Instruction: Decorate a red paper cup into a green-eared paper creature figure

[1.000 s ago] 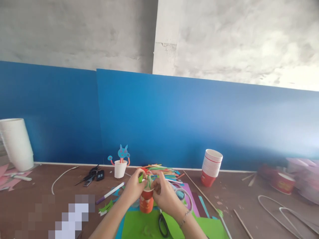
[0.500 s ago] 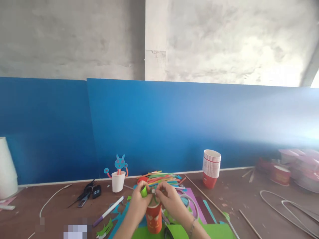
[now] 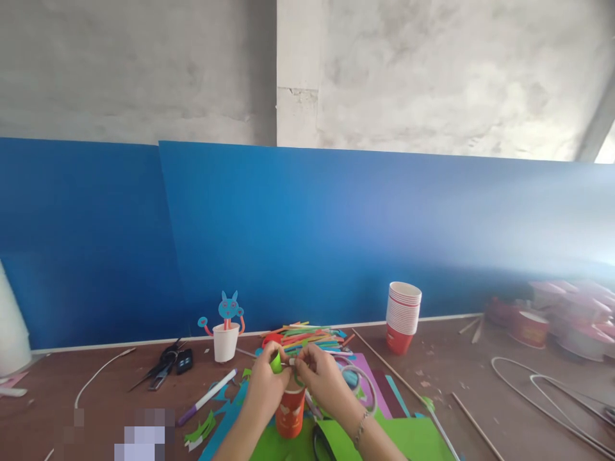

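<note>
My left hand (image 3: 265,382) is closed on a bright green curled piece (image 3: 275,362) that looks like paper. Fingertip to fingertip with it, my right hand (image 3: 321,373) pinches a small whitish piece (image 3: 291,362), too small to name. Just beneath both hands an orange-red paper cup (image 3: 290,415) stands upright, with pale heart shapes on its side. My fingers partly cover its rim. Green paper (image 3: 394,435) lies under the cup, and black-handled scissors (image 3: 321,443) are beside it, partly under the paper.
Behind my hands lie colourful sticks (image 3: 307,336). A white cup with a blue paper figure (image 3: 225,342) stands left, near a marker (image 3: 209,397) and keys (image 3: 168,365). Stacked paper cups (image 3: 403,314), a wooden stick (image 3: 475,426) and a cable (image 3: 552,384) are right. A blue partition (image 3: 336,243) rises behind.
The view has shifted slightly, so everything sits a little higher and further left. Both hands stay together above the cup, with only small finger movement.
</note>
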`<action>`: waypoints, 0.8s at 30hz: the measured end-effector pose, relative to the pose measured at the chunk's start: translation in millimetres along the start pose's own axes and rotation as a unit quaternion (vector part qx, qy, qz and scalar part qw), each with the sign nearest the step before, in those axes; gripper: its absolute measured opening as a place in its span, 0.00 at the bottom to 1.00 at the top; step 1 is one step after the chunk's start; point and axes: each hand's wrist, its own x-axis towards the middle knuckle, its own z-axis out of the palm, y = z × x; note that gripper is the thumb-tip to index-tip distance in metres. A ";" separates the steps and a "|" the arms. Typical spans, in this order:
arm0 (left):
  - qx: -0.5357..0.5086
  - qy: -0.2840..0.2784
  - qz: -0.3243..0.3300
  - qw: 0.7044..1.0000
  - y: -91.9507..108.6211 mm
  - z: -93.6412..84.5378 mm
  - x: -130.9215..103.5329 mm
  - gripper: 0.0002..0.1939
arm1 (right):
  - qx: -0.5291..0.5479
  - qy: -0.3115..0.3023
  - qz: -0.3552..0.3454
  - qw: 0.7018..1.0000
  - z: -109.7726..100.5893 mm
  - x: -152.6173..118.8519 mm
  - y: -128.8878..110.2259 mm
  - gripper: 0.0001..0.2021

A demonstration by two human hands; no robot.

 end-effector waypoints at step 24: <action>-0.025 -0.037 -0.005 0.999 15.5 -5.6 1.2 0.17 | -0.012 0.039 0.022 0.999 -12.6 -3.6 -11.4 0.06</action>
